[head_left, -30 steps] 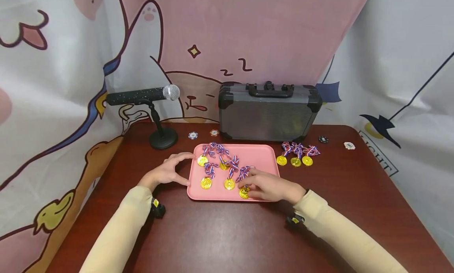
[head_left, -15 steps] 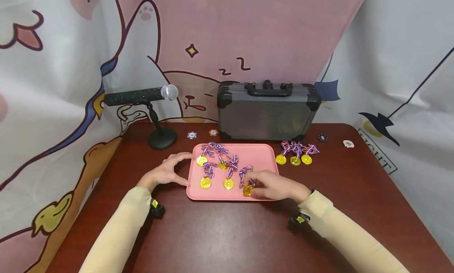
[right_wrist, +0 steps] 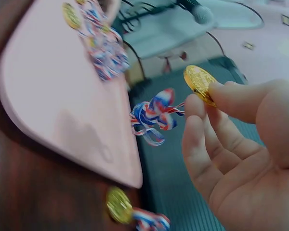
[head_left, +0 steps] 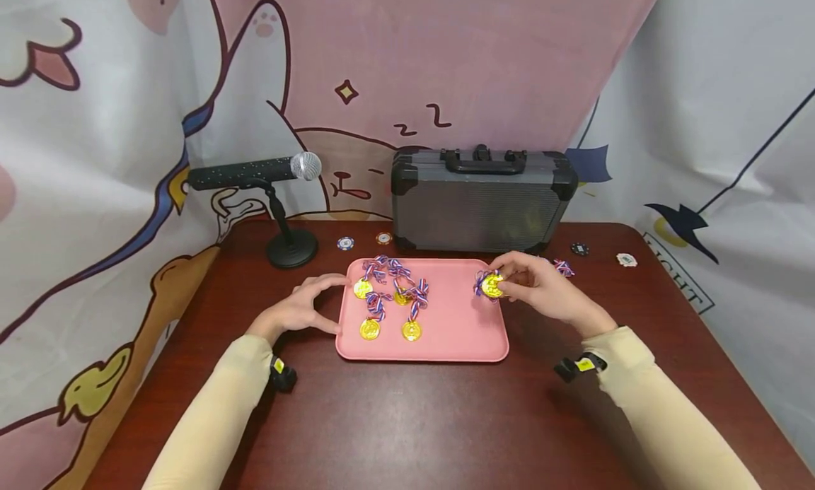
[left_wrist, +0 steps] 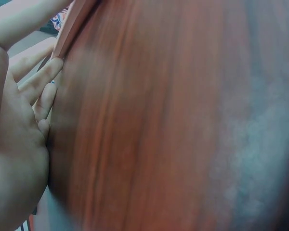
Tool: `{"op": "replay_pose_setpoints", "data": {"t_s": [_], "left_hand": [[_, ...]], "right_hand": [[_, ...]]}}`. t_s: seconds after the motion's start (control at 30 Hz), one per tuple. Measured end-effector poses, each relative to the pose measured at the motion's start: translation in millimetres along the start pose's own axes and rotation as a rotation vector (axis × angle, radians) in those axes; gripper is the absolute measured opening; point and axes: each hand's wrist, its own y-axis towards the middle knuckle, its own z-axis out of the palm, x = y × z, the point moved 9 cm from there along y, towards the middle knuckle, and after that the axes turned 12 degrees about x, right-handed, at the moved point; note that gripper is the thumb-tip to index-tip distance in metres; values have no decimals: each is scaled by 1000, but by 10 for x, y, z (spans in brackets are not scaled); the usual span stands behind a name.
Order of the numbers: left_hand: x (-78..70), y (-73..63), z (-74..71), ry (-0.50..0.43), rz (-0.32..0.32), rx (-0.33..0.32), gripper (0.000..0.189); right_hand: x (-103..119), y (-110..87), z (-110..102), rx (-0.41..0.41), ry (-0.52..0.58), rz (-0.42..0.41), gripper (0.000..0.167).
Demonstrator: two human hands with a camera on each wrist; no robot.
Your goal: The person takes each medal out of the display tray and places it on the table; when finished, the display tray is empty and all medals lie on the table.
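The right hand pinches a gold medal between thumb and fingertips, the bunched ribbon just beyond them, while left of that grip the left hand, thumb and fingers spread apart, apparently touches the pink tray.

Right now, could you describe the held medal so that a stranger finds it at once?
A dark gray case stands at the back, with a pink tray in front. Near the tray's right edge, the right hand's grip pinches the gold medal. Unlike the four medals lying on the tray, it is held up.
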Motion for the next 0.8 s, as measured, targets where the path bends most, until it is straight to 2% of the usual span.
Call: {"op": "replay_pose_setpoints", "data": {"t_s": [0.13,0.27,0.37,0.5,0.67,0.8], "left_hand": [[7,1,6,-4,3,-1,92],[21,-3,5,0,-3,-1,94],[22,-4,0,-1,-8,0,94],[29,7,-3,-3,-23,3,95],[27,11,-1,-1,-20,5,95],[29,9,9,2,-8,2,94]], "right_hand": [[-80,-168,-323,-109,-16,68,34],[-94,-345,-652,-225,-88,44,34],[-131,-487,-887,-320,-145,64,34],[-304,-690,-1156,-443,-160,155,34],[-605,-858,-1339,-536,-140,217,37],[-891,-943,-1351,-549,-114,257,39]]}}
